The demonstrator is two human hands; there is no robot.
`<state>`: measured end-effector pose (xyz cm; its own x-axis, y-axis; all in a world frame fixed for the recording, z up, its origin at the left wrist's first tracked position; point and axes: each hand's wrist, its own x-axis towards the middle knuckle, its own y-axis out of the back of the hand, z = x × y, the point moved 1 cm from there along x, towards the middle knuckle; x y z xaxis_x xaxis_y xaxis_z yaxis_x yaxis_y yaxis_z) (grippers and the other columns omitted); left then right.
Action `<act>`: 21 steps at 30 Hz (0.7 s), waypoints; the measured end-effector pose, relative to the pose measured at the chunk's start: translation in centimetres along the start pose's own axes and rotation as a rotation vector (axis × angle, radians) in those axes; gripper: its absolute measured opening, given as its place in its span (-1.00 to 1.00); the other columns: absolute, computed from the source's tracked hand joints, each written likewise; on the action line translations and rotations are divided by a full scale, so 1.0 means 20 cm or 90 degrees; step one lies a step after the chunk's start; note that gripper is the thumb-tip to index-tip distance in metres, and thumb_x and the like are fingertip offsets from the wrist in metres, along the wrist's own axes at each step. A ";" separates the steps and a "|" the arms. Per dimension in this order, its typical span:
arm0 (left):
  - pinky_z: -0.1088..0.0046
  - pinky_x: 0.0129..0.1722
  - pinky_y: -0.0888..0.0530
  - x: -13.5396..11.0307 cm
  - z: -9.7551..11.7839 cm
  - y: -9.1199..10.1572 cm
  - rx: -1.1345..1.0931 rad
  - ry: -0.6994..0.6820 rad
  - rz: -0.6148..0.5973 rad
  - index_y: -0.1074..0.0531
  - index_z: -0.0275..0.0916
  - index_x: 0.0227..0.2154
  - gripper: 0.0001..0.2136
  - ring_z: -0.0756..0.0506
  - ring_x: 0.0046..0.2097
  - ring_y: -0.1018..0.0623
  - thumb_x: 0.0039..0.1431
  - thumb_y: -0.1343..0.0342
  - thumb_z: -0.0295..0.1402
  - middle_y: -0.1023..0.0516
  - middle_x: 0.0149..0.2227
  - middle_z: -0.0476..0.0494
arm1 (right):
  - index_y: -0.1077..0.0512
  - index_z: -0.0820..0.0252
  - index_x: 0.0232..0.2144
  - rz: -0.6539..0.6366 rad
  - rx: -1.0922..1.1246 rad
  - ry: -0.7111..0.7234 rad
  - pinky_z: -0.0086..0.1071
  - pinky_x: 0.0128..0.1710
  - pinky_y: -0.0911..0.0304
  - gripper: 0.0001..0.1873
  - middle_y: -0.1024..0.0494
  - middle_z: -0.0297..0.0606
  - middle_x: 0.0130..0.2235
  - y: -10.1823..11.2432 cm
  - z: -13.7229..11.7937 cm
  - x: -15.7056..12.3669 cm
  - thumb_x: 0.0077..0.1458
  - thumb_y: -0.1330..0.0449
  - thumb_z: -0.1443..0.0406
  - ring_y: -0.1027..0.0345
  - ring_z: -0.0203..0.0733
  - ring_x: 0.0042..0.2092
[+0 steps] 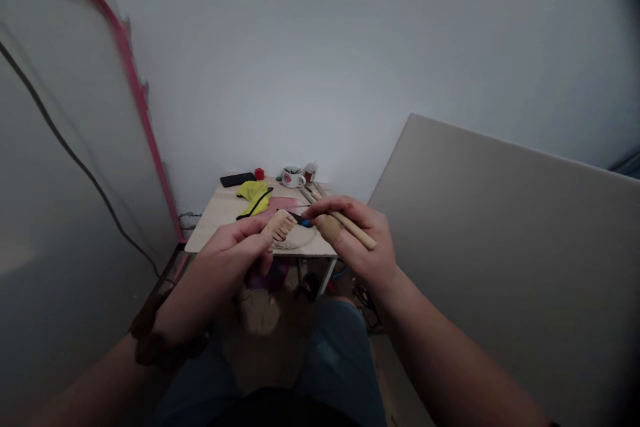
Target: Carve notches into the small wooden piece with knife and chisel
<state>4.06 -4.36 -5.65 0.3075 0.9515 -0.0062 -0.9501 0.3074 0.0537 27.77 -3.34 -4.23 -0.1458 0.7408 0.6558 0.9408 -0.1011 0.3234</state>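
Note:
My left hand [233,250] is closed around a pale wooden comb [281,227], its thick teeth turned toward the right. Opposite it, my right hand [365,233] grips a round, light wooden handle [359,232] like a pen; the rear end sticks out past the knuckles. Fingers hide the tool's working end, so I cannot tell its kind. A tan plaster [330,229] wraps the right thumb. Between the comb and my right fingertips shows a dark and blue object [301,219]; whether it is held or lies behind is unclear. Both hands are above the table's front edge.
On the small wooden table [207,227] lie a yellow cloth [255,195] with black trim, a black phone-like object [238,179] and a red item [259,174]. A white mug [293,177] stands at the back. A grey panel [500,247] rises on the right.

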 end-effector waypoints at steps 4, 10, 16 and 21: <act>0.47 -0.43 -0.32 0.01 -0.02 0.00 0.003 -0.009 0.005 -0.57 -0.15 -0.30 -0.79 -0.04 -0.46 -0.39 0.43 -0.19 -0.18 -0.47 -0.52 0.06 | -0.73 0.00 -0.07 0.005 0.036 -0.009 -0.17 0.08 -0.64 -0.79 -0.83 -0.28 -0.01 -0.08 0.03 -0.02 0.27 -0.39 0.34 -0.74 -0.08 0.00; 0.42 -0.38 -0.45 -0.02 0.02 -0.05 0.006 -0.025 -0.032 -0.54 -0.16 -0.27 -0.67 -0.09 -0.42 -0.53 0.47 -0.22 0.00 -0.57 -0.47 0.01 | -0.71 0.03 -0.14 0.007 0.046 0.002 -0.20 0.07 -0.60 -0.69 -0.82 -0.31 -0.08 -0.14 0.04 -0.06 0.14 -0.29 0.45 -0.71 -0.09 -0.03; 0.44 -0.34 -0.47 -0.04 -0.01 -0.07 -0.011 -0.014 -0.038 -0.52 -0.13 -0.23 -0.77 -0.07 -0.38 -0.54 0.53 -0.19 -0.13 -0.62 -0.39 0.03 | -0.72 0.02 -0.11 -0.021 0.044 -0.021 -0.19 0.09 -0.63 -0.65 -0.84 -0.32 -0.05 -0.14 0.04 -0.10 0.13 -0.28 0.45 -0.74 -0.08 -0.01; 0.48 -0.42 -0.33 -0.04 -0.07 -0.06 -0.058 0.011 -0.003 -0.48 -0.12 -0.32 -0.76 -0.03 -0.43 -0.39 0.51 -0.19 -0.18 -0.46 -0.47 0.06 | -0.74 -0.04 0.11 0.018 0.077 0.001 -0.14 0.09 -0.68 -0.74 -0.84 -0.25 -0.04 -0.12 0.01 -0.16 0.46 -0.34 0.24 -0.76 -0.07 -0.01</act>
<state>4.92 -5.40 -7.07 0.3115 0.9500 -0.0240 -0.9499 0.3105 -0.0368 26.13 -5.23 -7.23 -0.1199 0.7373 0.6648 0.9745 -0.0406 0.2208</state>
